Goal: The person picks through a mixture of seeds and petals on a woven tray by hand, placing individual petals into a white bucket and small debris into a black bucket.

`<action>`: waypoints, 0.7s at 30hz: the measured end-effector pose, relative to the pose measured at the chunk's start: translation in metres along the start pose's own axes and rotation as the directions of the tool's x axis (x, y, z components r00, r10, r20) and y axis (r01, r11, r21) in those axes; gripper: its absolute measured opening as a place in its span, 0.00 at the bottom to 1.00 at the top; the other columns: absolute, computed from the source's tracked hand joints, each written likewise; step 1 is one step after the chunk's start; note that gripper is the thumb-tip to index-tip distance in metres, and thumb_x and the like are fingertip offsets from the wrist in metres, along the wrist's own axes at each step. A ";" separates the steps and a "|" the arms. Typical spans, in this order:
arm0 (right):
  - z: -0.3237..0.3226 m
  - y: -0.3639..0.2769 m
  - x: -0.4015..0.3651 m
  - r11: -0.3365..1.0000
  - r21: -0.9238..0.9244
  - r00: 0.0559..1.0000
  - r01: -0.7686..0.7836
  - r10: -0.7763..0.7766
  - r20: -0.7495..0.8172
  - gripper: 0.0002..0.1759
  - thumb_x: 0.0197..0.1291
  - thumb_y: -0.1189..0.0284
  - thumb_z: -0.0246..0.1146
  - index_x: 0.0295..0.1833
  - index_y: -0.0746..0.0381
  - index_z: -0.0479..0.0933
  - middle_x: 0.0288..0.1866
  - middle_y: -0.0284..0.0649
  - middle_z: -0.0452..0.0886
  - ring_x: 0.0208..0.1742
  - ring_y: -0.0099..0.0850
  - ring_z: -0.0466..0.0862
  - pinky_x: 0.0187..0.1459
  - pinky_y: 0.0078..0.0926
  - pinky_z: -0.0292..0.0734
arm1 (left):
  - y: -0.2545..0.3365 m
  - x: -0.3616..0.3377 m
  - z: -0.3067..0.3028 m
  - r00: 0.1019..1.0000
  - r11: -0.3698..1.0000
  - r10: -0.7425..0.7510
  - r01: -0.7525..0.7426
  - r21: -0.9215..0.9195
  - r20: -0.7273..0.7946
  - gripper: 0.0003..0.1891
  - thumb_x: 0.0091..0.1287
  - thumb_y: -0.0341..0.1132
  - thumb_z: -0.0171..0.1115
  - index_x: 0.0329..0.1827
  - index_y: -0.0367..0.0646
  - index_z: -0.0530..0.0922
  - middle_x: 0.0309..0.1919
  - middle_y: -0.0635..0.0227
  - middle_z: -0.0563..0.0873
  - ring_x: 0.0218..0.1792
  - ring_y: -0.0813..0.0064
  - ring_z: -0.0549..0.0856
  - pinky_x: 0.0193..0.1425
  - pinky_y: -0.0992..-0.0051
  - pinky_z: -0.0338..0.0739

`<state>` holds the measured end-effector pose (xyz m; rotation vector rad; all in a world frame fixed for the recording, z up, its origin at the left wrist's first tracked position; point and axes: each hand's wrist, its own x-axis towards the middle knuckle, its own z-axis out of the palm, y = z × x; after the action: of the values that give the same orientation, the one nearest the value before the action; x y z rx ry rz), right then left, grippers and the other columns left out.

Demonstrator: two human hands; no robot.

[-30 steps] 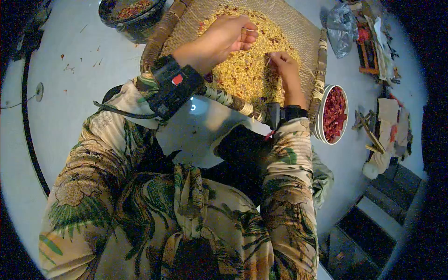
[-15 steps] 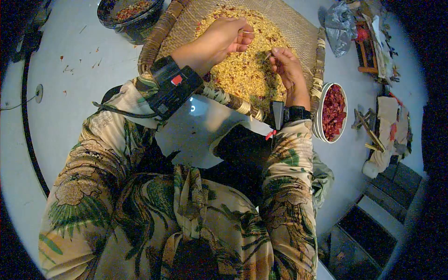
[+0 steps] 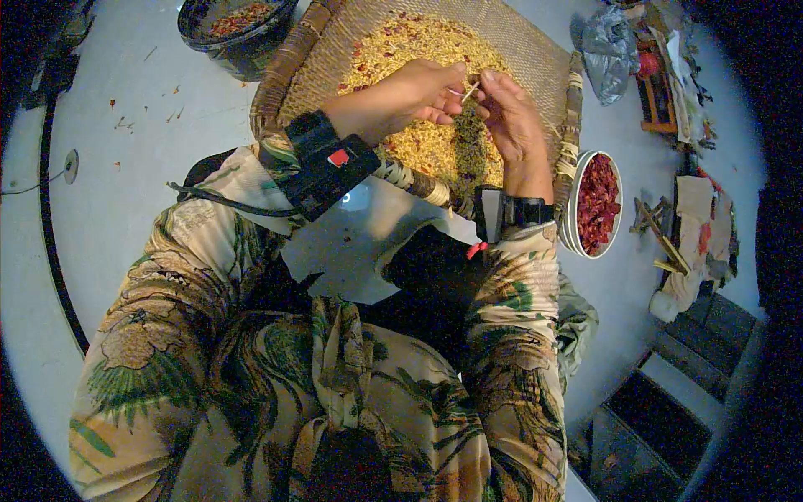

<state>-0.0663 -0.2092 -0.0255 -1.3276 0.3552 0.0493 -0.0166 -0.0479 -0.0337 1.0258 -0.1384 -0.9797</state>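
A dried plant sprig (image 3: 470,151), dark green-brown and bushy with a pale bare stem, hangs over a woven tray (image 3: 535,58). The fingers of my right hand (image 3: 514,121) are closed around the stem near its top. My left hand (image 3: 418,92) comes in from the left, its curled fingertips pinching at the same stem. Beneath both hands a wide layer of yellow seeds (image 3: 401,50) mixed with red flakes covers the middle of the tray. What lies directly under the left palm is hidden.
Right of the tray stands a white bowl (image 3: 598,201) of red dried pieces. At the upper left is a black bucket (image 3: 238,50) with similar bits. A grey plastic bag (image 3: 604,58) and a small wooden stool (image 3: 657,92) are at the upper right.
My hands have come together: the left moved right and slightly down to the stem, and the right rose a little leftward. The sprig moved with the right hand.
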 end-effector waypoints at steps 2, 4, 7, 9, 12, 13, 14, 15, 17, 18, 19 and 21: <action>-0.002 0.005 0.004 0.997 -0.073 0.998 -0.012 0.016 0.060 0.09 0.55 0.65 0.60 0.35 0.60 0.74 0.28 0.28 0.74 0.29 0.17 0.71 0.26 0.12 0.63 | -0.002 0.000 -0.001 0.999 1.000 0.014 -0.014 -0.015 0.048 0.12 0.63 0.41 0.53 0.31 0.40 0.74 0.24 0.69 0.76 0.24 0.82 0.75 0.26 0.81 0.74; -0.004 0.007 0.007 0.993 -0.115 0.996 -0.021 0.030 0.084 0.09 0.57 0.65 0.59 0.36 0.59 0.74 0.31 0.29 0.76 0.30 0.17 0.72 0.27 0.12 0.64 | -0.003 0.003 -0.003 0.997 1.000 0.025 -0.025 -0.001 0.067 0.12 0.63 0.40 0.54 0.29 0.40 0.74 0.22 0.70 0.75 0.22 0.83 0.74 0.25 0.81 0.73; -0.005 0.009 0.007 0.992 -0.126 0.999 -0.029 0.033 0.028 0.10 0.56 0.64 0.59 0.35 0.60 0.74 0.31 0.30 0.77 0.29 0.17 0.72 0.27 0.13 0.65 | 0.000 0.003 -0.009 0.999 0.980 0.032 -0.037 0.197 0.029 0.11 0.61 0.37 0.55 0.26 0.40 0.73 0.20 0.70 0.75 0.21 0.83 0.74 0.25 0.82 0.73; -0.007 0.008 0.006 0.991 -0.123 0.998 -0.042 0.035 -0.060 0.10 0.56 0.64 0.60 0.34 0.60 0.75 0.30 0.30 0.77 0.28 0.17 0.72 0.27 0.14 0.65 | 0.005 0.003 -0.010 0.999 0.990 0.046 -0.043 0.134 -0.017 0.10 0.61 0.36 0.55 0.25 0.40 0.73 0.19 0.69 0.75 0.21 0.82 0.74 0.25 0.82 0.73; -0.047 0.031 0.022 0.766 -0.642 0.998 -0.034 -0.010 -0.065 0.09 0.55 0.67 0.60 0.31 0.62 0.76 0.28 0.31 0.78 0.27 0.19 0.73 0.28 0.16 0.67 | 0.005 0.005 -0.012 0.992 0.995 0.096 -0.095 0.014 -0.086 0.09 0.61 0.34 0.54 0.26 0.39 0.73 0.20 0.68 0.75 0.22 0.79 0.76 0.27 0.80 0.75; -0.048 0.037 0.020 0.722 -0.691 0.998 0.004 -0.046 -0.043 0.09 0.54 0.67 0.61 0.31 0.63 0.76 0.27 0.32 0.78 0.27 0.20 0.74 0.29 0.17 0.67 | 0.005 0.004 -0.012 0.987 0.992 0.118 -0.122 -0.030 -0.108 0.09 0.61 0.34 0.54 0.26 0.38 0.73 0.21 0.67 0.76 0.22 0.78 0.76 0.27 0.79 0.76; -0.050 0.042 0.018 0.675 -0.737 0.997 0.040 -0.079 -0.018 0.09 0.53 0.68 0.61 0.30 0.63 0.77 0.26 0.32 0.78 0.27 0.21 0.74 0.30 0.18 0.68 | 0.005 0.006 -0.011 0.984 0.992 0.115 -0.121 -0.039 -0.137 0.08 0.61 0.33 0.53 0.27 0.38 0.73 0.22 0.67 0.76 0.22 0.78 0.76 0.28 0.78 0.76; -0.051 0.046 0.018 0.623 -0.778 0.994 0.076 -0.110 0.009 0.09 0.53 0.68 0.62 0.30 0.64 0.77 0.25 0.33 0.78 0.27 0.23 0.75 0.31 0.20 0.69 | 0.006 0.007 -0.010 0.980 0.991 0.112 -0.121 -0.048 -0.165 0.08 0.61 0.33 0.53 0.27 0.38 0.73 0.22 0.66 0.76 0.23 0.77 0.77 0.29 0.77 0.77; -0.049 0.049 0.018 0.479 -0.868 0.988 0.131 -0.137 0.074 0.09 0.51 0.69 0.63 0.31 0.64 0.77 0.26 0.35 0.78 0.28 0.25 0.75 0.32 0.22 0.69 | 0.007 0.009 -0.012 0.977 0.990 0.114 -0.126 -0.057 -0.181 0.07 0.61 0.32 0.52 0.28 0.37 0.73 0.24 0.65 0.77 0.23 0.76 0.77 0.30 0.76 0.78; -0.048 0.051 0.019 0.401 -0.902 0.983 0.159 -0.147 0.108 0.09 0.50 0.69 0.63 0.31 0.64 0.77 0.26 0.36 0.79 0.28 0.26 0.75 0.32 0.23 0.70 | 0.007 0.009 -0.013 0.979 0.990 0.119 -0.130 -0.056 -0.168 0.07 0.61 0.31 0.52 0.29 0.37 0.73 0.25 0.65 0.77 0.24 0.76 0.77 0.30 0.75 0.78; -0.046 0.053 0.020 0.360 -0.921 0.986 0.147 -0.128 0.108 0.10 0.48 0.66 0.64 0.31 0.62 0.78 0.27 0.38 0.79 0.29 0.30 0.77 0.34 0.27 0.71 | 0.008 0.007 -0.013 0.980 0.989 0.124 -0.134 -0.056 -0.154 0.06 0.61 0.31 0.52 0.30 0.37 0.73 0.26 0.64 0.78 0.24 0.75 0.78 0.30 0.75 0.78; -0.042 0.059 0.022 0.275 -0.953 0.991 0.124 -0.090 0.103 0.13 0.46 0.60 0.64 0.31 0.57 0.79 0.29 0.43 0.81 0.32 0.38 0.80 0.36 0.33 0.73 | 0.010 0.006 -0.011 0.967 0.986 0.133 -0.151 -0.071 -0.215 0.06 0.61 0.31 0.52 0.30 0.37 0.72 0.25 0.65 0.77 0.24 0.76 0.77 0.29 0.75 0.78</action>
<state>-0.0691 -0.2386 -0.0954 -2.6141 0.1764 0.1994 -0.0010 -0.0438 -0.0345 1.0186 0.0060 -0.7360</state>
